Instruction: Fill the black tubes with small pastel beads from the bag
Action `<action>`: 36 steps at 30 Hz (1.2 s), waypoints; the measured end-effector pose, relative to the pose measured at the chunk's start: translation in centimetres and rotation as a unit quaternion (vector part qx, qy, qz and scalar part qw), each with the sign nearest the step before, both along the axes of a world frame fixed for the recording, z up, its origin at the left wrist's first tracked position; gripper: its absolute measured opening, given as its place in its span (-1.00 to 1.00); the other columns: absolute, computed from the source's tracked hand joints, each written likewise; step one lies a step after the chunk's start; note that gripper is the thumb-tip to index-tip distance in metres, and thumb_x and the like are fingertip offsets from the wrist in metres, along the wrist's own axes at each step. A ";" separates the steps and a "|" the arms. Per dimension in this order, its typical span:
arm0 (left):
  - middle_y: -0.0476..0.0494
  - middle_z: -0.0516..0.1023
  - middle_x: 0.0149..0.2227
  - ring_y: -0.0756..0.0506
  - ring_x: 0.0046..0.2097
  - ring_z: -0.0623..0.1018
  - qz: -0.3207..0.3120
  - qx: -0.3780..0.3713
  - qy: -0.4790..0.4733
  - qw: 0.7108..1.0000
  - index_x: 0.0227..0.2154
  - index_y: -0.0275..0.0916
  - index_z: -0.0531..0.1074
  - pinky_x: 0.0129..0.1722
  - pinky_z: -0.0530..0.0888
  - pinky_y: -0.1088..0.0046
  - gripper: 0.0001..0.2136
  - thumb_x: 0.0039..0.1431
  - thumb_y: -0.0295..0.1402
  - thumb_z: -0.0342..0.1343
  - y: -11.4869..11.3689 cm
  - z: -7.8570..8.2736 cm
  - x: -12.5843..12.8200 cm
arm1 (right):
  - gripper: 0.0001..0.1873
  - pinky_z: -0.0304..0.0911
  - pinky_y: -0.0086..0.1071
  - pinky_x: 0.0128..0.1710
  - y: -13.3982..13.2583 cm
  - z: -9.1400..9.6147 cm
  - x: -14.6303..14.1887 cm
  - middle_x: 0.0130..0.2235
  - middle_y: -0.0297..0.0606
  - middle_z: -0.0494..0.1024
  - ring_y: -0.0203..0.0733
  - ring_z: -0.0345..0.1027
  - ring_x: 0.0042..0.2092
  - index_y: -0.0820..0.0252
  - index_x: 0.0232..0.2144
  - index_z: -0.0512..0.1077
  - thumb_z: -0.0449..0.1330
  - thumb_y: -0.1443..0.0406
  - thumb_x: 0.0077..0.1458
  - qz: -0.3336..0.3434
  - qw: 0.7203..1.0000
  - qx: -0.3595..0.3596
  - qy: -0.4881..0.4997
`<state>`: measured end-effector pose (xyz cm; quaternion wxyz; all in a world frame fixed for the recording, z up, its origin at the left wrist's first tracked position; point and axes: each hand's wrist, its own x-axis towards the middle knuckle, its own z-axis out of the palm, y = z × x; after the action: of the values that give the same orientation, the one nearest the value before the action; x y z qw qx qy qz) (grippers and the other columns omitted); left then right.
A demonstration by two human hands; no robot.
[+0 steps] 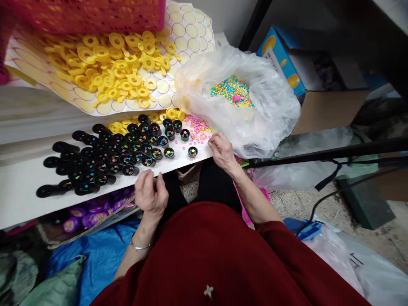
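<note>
With our left hand (151, 193) curled in a loose, empty-looking grip at the table's (22, 191) near edge and our right hand (223, 151) fingers pressed together beside the bead-filled black cups (140, 146), we'd best drop beads (232, 90) gently, sparing neighbouring cups.

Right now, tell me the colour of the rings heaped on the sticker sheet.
Yellow rings, heaped on the sticker sheet; the head view shows them best.
</note>
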<state>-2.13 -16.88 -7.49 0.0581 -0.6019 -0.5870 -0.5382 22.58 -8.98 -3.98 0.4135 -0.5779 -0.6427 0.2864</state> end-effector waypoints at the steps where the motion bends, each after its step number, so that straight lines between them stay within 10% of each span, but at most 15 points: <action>1: -0.25 0.60 -0.24 -0.05 -0.32 0.57 -0.026 -0.019 -0.016 0.999 -0.28 -0.28 0.54 -0.33 0.53 0.42 -0.85 0.07 -0.37 0.28 -0.2 0.8 0.8 | -0.83 0.18 -0.30 -0.27 -0.6 0.6 -0.6 -0.40 -0.30 0.32 -0.23 0.19 -0.33 0.14 -0.51 0.31 0.12 0.25 0.11 0.009 0.995 -0.037 0.092; 3: -0.17 0.60 -0.32 -0.05 -0.29 0.57 -0.117 -0.088 -0.094 0.985 -0.36 -0.25 0.56 -0.26 0.54 0.41 -0.90 0.14 -0.33 0.23 -0.2 2.5 2.9 | -0.78 0.11 -0.38 -0.41 -2.0 1.6 -1.8 -0.47 -0.39 0.27 -0.32 0.10 -0.45 0.14 -0.47 0.33 0.22 0.14 0.05 0.040 0.952 -0.144 0.269; 6: -0.09 0.55 -0.42 0.03 -0.44 0.47 -0.264 -0.248 -0.293 0.885 -0.39 -0.26 0.57 -0.42 0.45 0.50 -0.79 0.20 -0.22 0.19 0.3 4.4 6.0 | -0.68 0.02 -0.42 -0.50 -4.1 2.5 -3.5 -0.49 -0.42 0.29 -0.39 0.04 -0.51 0.15 -0.46 0.37 0.34 0.07 -0.08 0.071 0.880 -0.248 0.398; 11: -0.01 0.42 -0.55 0.07 -0.50 0.35 -0.287 -0.359 -0.485 0.744 -0.48 -0.29 0.54 -0.49 0.33 0.54 -0.69 0.10 -0.09 0.26 0.7 4.6 7.9 | -0.71 0.17 -0.38 -0.38 -5.9 2.4 -4.3 -0.46 -0.38 0.36 -0.32 0.20 -0.42 0.15 -0.52 0.40 0.31 0.08 0.01 0.044 0.938 -0.161 0.304; 27: -0.06 0.45 -0.55 0.06 -0.53 0.34 -0.305 -0.375 -0.542 0.687 -0.55 -0.28 0.48 -0.53 0.30 0.51 -0.62 0.08 -0.02 0.25 -0.1 3.7 7.1 | -0.80 0.20 -0.36 -0.41 -6.0 2.8 -5.0 -0.46 -0.38 0.33 -0.33 0.22 -0.46 0.13 -0.53 0.36 0.15 0.28 0.14 0.099 0.968 -0.108 0.201; 36: 0.01 0.38 -0.58 0.05 -0.50 0.34 -0.325 -0.342 -0.404 0.784 -0.53 -0.27 0.48 -0.45 0.33 0.51 -0.60 0.21 -0.02 0.12 0.1 2.7 5.3 | -0.87 0.17 -0.43 -0.47 -5.7 1.7 -5.8 -0.48 -0.40 0.38 -0.38 0.20 -0.48 0.18 -0.47 0.44 0.24 0.24 0.01 0.078 0.955 -0.168 0.231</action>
<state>3.14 -16.74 -4.76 -0.5726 -0.4645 -0.4720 -0.4833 16.75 -14.71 -2.26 0.4241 -0.5053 -0.5150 0.5474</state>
